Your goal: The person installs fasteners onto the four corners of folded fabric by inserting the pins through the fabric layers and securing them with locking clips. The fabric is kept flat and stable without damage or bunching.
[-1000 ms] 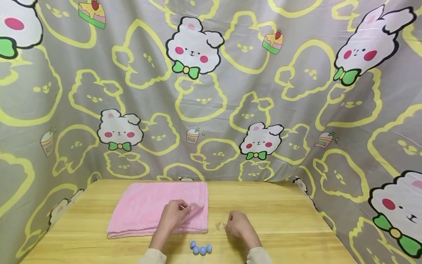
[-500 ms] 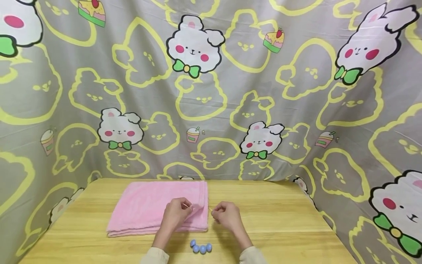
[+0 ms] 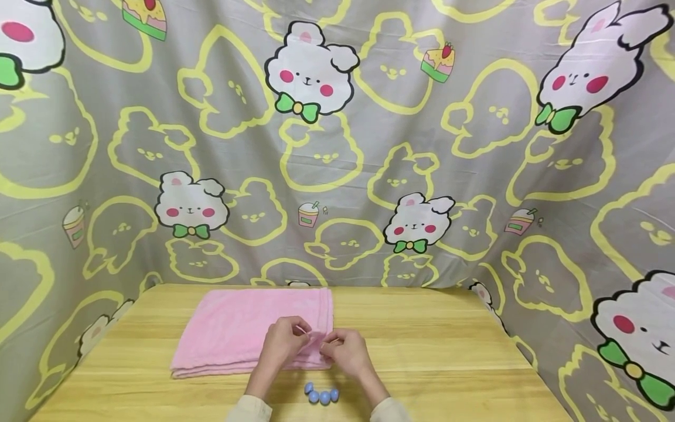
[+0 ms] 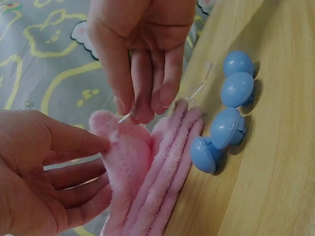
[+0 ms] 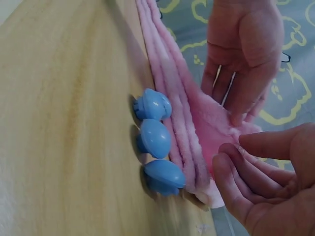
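A folded pink plush blanket lies on the wooden table. My left hand pinches its lifted near right corner between thumb and fingers. Close against that corner, my right hand pinches a thin, clear pin, whose end meets the fabric in the left wrist view; whether it has gone in, I cannot tell. Several blue dome-shaped fasteners sit in a curved row in front of the blanket, between my forearms. More small clear pins lie on the table beyond the blanket's edge.
The wooden table extends to both sides and behind the hands. A grey curtain with cartoon rabbits hangs around its back and sides.
My right hand has picked up a pin from the table and moved left to the blanket corner. The left hand keeps holding the corner; the blue fasteners have not moved.
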### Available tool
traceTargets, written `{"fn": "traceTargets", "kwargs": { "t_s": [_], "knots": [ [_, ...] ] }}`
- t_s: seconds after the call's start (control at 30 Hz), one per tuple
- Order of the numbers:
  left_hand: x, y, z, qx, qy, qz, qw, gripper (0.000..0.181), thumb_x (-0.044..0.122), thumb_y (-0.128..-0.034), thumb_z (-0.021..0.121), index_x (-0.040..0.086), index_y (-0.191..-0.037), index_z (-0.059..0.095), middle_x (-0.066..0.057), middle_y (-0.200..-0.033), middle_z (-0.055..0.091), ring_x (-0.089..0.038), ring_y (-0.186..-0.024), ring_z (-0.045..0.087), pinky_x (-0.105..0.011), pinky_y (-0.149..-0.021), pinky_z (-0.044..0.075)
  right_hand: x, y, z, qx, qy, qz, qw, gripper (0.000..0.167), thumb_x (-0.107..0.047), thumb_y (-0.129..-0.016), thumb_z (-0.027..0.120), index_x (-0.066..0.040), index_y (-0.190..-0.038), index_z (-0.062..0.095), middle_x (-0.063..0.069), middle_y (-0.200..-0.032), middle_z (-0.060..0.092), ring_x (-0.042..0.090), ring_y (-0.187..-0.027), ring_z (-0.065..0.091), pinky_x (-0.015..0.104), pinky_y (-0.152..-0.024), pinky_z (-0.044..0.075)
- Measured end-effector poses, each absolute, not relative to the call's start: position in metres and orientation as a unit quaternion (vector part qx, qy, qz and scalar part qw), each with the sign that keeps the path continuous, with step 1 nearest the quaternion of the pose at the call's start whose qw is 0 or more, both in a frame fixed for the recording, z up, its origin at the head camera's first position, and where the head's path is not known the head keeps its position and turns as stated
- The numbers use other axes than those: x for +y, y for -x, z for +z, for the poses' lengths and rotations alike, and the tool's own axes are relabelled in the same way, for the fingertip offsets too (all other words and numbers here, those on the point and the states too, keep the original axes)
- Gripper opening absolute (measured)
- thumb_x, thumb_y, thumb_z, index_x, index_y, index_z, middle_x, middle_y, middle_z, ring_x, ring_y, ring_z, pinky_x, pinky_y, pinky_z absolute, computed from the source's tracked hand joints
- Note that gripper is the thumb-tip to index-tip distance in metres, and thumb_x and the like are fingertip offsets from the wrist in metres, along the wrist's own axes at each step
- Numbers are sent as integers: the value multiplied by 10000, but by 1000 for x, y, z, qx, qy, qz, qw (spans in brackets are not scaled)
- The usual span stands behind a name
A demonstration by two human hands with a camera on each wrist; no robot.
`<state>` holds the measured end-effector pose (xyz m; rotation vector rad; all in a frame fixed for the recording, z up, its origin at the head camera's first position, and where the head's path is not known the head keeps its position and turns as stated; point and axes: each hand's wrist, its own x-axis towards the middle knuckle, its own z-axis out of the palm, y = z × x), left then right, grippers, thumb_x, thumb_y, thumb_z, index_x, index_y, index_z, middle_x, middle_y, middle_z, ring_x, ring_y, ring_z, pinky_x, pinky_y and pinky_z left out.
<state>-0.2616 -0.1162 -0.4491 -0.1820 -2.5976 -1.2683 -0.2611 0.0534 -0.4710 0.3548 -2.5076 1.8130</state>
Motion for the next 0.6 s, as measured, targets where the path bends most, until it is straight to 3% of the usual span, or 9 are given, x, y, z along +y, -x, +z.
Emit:
{"fn": "traceTargets", "kwargs": {
  "t_s": [0.3, 0.6],
  "knots": [
    [-115, 261, -450, -890, 55, -435, 123, 47, 71, -795, 775, 80, -815, 734, -15, -727, 721, -107, -636, 584, -310, -606, 473, 54, 260, -473, -826, -95, 556, 13, 80, -40, -763, 734, 5, -828, 728, -16, -610, 633, 67, -551, 535, 215, -512, 419],
    [-115, 260, -449, -889, 60, -436, 125, 51, 52, -797, 771, 81, -792, 729, 0, -698, 699, -105, -626, 569, -301, -597, 466, 53, 259, -473, -830, -92, 549, 19, 65, -54, -768, 725, -10, -814, 736, 4, -632, 664, 53, -563, 535, 209, -514, 411]
  ]
}}
